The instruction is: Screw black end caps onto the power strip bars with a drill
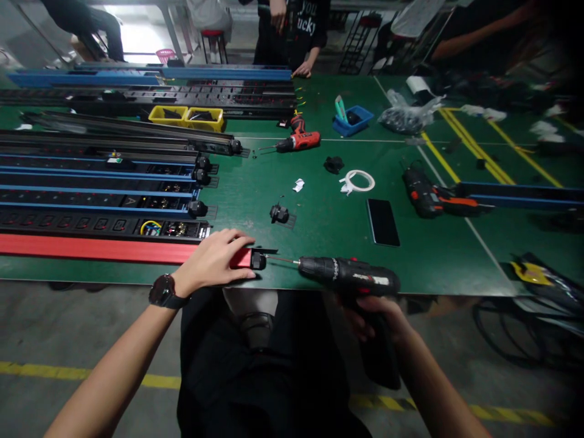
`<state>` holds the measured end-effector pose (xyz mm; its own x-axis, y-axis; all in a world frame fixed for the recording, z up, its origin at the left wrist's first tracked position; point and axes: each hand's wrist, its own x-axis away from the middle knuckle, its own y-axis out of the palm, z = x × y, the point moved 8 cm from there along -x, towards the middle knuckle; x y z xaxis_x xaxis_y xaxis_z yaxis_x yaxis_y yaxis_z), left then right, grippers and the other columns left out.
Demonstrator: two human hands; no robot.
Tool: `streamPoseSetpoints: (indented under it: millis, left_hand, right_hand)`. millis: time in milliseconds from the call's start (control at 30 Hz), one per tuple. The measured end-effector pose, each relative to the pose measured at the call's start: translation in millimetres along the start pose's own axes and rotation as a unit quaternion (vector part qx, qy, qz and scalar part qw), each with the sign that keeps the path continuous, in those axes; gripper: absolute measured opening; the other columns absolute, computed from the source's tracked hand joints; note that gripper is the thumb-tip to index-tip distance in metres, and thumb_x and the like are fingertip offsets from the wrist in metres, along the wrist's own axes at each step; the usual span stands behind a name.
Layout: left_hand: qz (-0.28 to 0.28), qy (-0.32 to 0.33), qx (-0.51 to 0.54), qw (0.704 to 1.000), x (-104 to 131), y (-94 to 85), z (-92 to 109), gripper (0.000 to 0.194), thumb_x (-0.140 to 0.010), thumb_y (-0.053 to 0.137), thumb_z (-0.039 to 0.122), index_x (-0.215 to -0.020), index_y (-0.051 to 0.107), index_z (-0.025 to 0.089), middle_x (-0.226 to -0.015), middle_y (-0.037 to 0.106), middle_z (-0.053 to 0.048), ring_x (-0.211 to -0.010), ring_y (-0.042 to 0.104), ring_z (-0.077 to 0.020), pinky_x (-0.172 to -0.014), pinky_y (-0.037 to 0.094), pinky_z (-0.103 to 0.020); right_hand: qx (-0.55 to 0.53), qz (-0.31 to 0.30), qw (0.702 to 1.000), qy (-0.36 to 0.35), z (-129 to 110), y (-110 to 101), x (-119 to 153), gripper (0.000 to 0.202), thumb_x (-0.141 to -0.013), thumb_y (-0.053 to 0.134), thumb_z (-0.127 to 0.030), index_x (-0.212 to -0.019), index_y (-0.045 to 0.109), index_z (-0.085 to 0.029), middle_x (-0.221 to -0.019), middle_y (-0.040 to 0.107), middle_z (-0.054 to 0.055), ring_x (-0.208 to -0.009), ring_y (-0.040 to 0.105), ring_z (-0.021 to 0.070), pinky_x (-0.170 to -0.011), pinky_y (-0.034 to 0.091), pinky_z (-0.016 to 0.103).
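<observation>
A long red bar (pixel 114 248) lies along the table's front edge, with a black end piece (pixel 258 260) at its right end. My left hand (pixel 219 258) wraps over the bar near that end, thumb on the near side and fingers on the far side. In my right hand (pixel 376 313) is a black power drill (pixel 349 275), gripped by its handle. The drill's long thin bit points left, and its tip meets or nearly meets the black end piece. Behind the red bar sits an open black strip (pixel 91 224) with sockets and wiring.
On the green table (pixel 328 225) are a loose black fitting (pixel 279 213), a phone (pixel 383 222), a coiled white cable (pixel 359 181), a red drill (pixel 298 142) and another drill (pixel 424 193). Blue-edged strips (pixel 95 190) fill the left. A person (pixel 292 30) stands across the table.
</observation>
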<state>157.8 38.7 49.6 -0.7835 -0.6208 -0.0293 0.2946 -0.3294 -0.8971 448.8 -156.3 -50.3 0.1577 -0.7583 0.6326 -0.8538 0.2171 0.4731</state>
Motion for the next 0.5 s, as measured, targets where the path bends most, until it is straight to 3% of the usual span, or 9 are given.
streamPoseSetpoints:
  millis: [67, 167, 300, 500]
  left_hand:
    - [-0.025, 0.006, -0.007, 1.000, -2, 11.8, -3, 0.062, -0.089, 0.066, 0.069, -0.136, 0.063, 0.029, -0.126, 0.067, -0.010, -0.108, 0.066, -0.0288, -0.086, 0.050, -0.037]
    - [-0.030, 0.009, 0.000, 1.000, -4, 20.3, -5, 0.051, -0.096, 0.060, 0.062, -0.133, 0.064, 0.028, -0.116, 0.069, -0.008, -0.100, 0.067, -0.0254, -0.077, 0.047, -0.034]
    - [-0.028, -0.002, -0.001, 1.000, -6, 21.7, -6, 0.044, -0.096, 0.061, 0.057, -0.127, 0.065, 0.026, -0.111, 0.070, -0.007, -0.097, 0.067, -0.0246, -0.077, 0.046, -0.034]
    - [-0.033, -0.008, -0.002, 0.999, -9, 21.7, -8, 0.044, -0.096, 0.062, 0.058, -0.122, 0.065, 0.023, -0.104, 0.070, -0.006, -0.092, 0.066, -0.0236, -0.073, 0.044, -0.033]
  right_hand:
    - [-0.003, -0.005, 1.000, 0.009, 1, -5, -6, 0.024, -0.073, 0.073, -0.040, -0.073, 0.065, -0.018, -0.052, 0.050, -0.001, -0.038, 0.039, 0.0096, -0.039, 0.039, 0.024]
    - [0.026, -0.059, 0.997, 0.043, 3, -5, -18, 0.029, -0.076, 0.071, -0.043, -0.089, 0.072, -0.017, -0.057, 0.057, 0.001, -0.041, 0.042, 0.0115, -0.043, 0.043, 0.027]
    - [0.039, -0.095, 0.992, 0.077, 6, -7, -31, 0.040, -0.078, 0.069, -0.043, -0.104, 0.073, -0.013, -0.062, 0.060, 0.002, -0.041, 0.043, 0.0110, -0.045, 0.044, 0.028]
    - [0.029, -0.107, 0.990, 0.088, 10, -4, -40, 0.042, -0.078, 0.067, -0.042, -0.105, 0.072, -0.010, -0.061, 0.059, 0.000, -0.041, 0.042, 0.0100, -0.045, 0.043, 0.027]
